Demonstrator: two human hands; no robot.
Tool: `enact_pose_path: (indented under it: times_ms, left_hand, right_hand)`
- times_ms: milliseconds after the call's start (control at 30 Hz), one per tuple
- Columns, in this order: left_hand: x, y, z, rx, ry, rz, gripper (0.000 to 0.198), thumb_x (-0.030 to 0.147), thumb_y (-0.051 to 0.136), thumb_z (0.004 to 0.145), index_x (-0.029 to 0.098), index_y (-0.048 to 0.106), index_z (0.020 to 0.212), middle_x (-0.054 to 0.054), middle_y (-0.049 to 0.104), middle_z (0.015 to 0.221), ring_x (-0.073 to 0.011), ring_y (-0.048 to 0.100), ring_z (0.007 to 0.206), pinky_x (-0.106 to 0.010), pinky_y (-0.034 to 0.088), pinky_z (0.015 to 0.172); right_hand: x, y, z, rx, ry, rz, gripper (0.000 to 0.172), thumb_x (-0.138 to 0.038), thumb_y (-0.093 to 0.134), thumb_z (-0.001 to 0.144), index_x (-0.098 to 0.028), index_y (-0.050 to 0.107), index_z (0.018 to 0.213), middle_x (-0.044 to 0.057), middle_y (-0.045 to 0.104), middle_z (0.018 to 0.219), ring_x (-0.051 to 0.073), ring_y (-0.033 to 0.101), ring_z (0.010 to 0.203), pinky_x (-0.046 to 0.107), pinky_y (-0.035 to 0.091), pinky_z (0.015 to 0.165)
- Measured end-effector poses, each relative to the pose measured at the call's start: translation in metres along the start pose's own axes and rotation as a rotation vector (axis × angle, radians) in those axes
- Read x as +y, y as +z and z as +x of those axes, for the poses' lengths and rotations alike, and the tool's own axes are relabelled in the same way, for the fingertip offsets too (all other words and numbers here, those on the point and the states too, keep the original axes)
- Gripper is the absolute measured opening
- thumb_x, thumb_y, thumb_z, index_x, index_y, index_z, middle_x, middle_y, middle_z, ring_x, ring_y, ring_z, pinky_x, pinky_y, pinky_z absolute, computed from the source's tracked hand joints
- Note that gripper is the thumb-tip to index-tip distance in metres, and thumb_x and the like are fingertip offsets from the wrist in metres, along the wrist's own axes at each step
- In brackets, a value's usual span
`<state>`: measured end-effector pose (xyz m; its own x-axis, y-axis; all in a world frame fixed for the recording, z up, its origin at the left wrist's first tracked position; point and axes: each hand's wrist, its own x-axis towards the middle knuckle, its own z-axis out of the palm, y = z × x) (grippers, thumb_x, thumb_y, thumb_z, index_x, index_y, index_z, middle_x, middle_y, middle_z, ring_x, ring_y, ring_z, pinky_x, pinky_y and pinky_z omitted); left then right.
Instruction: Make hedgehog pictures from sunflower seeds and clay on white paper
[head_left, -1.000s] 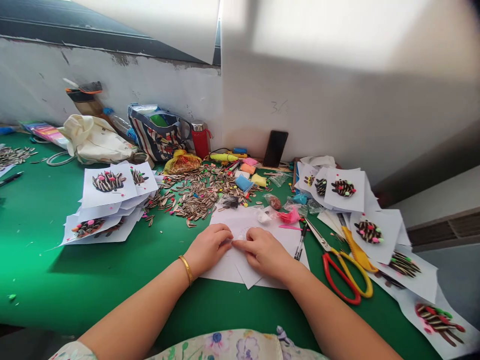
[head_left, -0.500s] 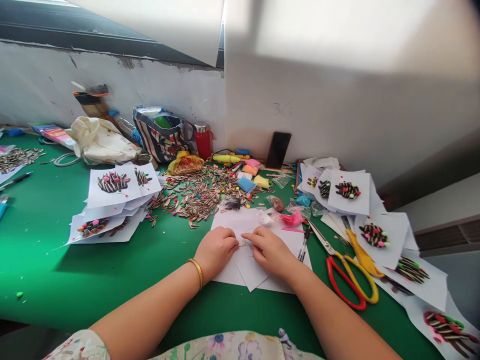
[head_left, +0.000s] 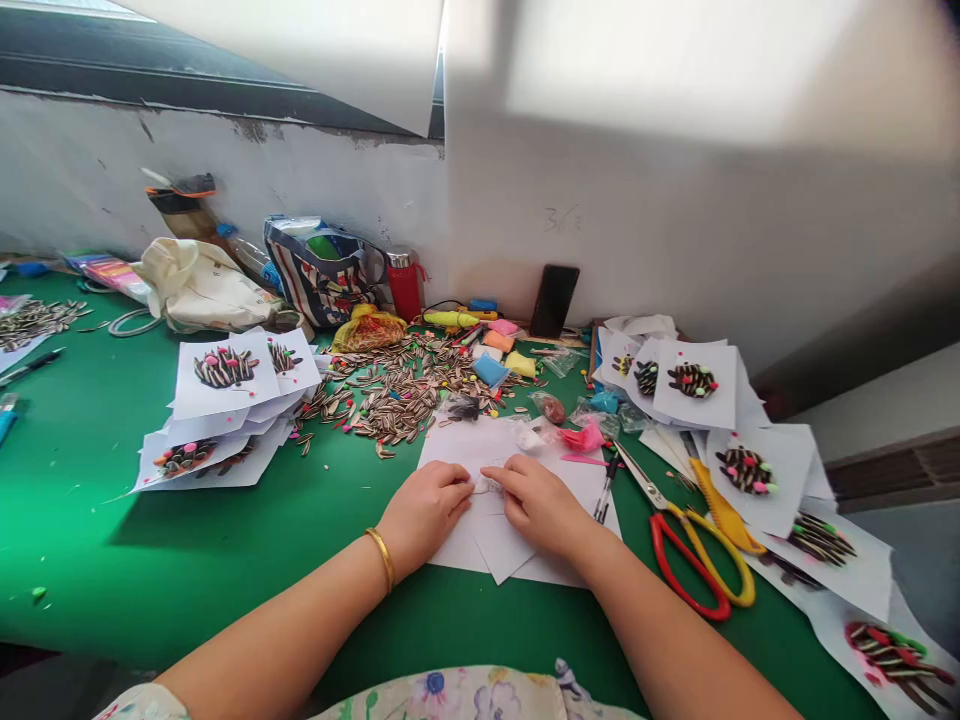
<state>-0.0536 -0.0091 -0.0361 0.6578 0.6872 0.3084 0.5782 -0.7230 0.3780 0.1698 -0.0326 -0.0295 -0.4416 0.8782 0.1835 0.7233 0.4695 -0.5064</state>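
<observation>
The white paper (head_left: 461, 447) lies flat on the green table (head_left: 67, 520), under my two hands. My left hand (head_left: 424, 512), with the gold bangle (head_left: 381, 560) on its wrist, and my right hand (head_left: 536, 505) rest on it with fingers a little curled. The fingertips (head_left: 469, 481) almost meet beside a small creased spot (head_left: 489, 487). I cannot tell if they pinch the paper or only press it. Compared with one second ago, my hands stay at nearly the same place on the paper, and the table only sits slightly different in the view. Left of the paper are the seed pictures (head_left: 225, 372), beyond it the sunflower seeds (head_left: 390, 405), and right of it the red and yellow scissors (head_left: 694, 562).
</observation>
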Motion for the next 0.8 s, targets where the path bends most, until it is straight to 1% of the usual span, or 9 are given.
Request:
enact_pose_path:
  times_ms: [133,233,300,400,533,800]
  left_hand:
    - [-0.001,0.001,0.000,-0.002,-0.013,-0.017,0.016,0.019,0.060,0.090,0.019,0.071,0.102,-0.007,0.068,0.105,-0.0221,0.061,0.097,-0.040,0.052,0.089]
    - [-0.003,0.001,-0.001,0.003,-0.052,-0.041,0.020,0.017,0.064,0.087,0.019,0.068,0.106,-0.007,0.067,0.109,-0.0224,0.060,0.100,-0.040,0.050,0.093]
    - [-0.001,0.001,0.000,0.004,-0.078,-0.049,0.021,0.016,0.066,0.084,0.019,0.067,0.105,-0.006,0.066,0.109,-0.0222,0.059,0.100,-0.039,0.050,0.093]
    - [0.003,0.001,0.005,-0.007,-0.129,-0.037,0.016,0.020,0.071,0.082,0.019,0.064,0.096,-0.006,0.065,0.102,-0.0220,0.059,0.095,-0.038,0.050,0.087]
    - [0.008,0.003,0.014,-0.020,-0.183,0.027,0.020,0.024,0.073,0.080,0.018,0.058,0.093,-0.006,0.061,0.094,-0.0229,0.057,0.089,-0.038,0.049,0.080]
    - [0.005,0.006,0.016,-0.030,-0.185,0.028,0.017,0.022,0.068,0.084,0.020,0.054,0.093,-0.004,0.059,0.094,-0.0216,0.055,0.089,-0.035,0.047,0.080]
  right_hand:
    - [0.001,0.001,0.000,-0.002,-0.005,-0.011,0.049,-0.004,0.048,0.084,-0.022,0.059,0.128,0.007,0.059,0.097,0.020,0.055,0.090,0.032,0.049,0.080]
    - [0.001,0.000,0.000,-0.005,-0.008,-0.007,0.049,-0.004,0.048,0.085,-0.022,0.059,0.128,0.007,0.059,0.098,0.020,0.055,0.090,0.033,0.049,0.081]
    - [0.000,0.000,0.000,-0.010,-0.006,-0.007,0.049,-0.004,0.048,0.085,-0.021,0.059,0.129,0.008,0.059,0.098,0.020,0.056,0.091,0.033,0.049,0.082]
    - [0.000,0.000,0.000,-0.021,-0.001,-0.014,0.049,-0.004,0.047,0.084,-0.020,0.058,0.130,0.008,0.059,0.098,0.020,0.056,0.091,0.034,0.049,0.083]
    - [0.000,0.001,0.000,-0.020,0.003,-0.019,0.049,-0.005,0.047,0.084,-0.021,0.058,0.130,0.007,0.059,0.098,0.020,0.056,0.091,0.034,0.049,0.083]
    - [0.001,0.002,0.001,-0.016,-0.002,0.000,0.049,-0.005,0.048,0.084,-0.021,0.058,0.129,0.007,0.059,0.099,0.020,0.056,0.091,0.034,0.049,0.083]
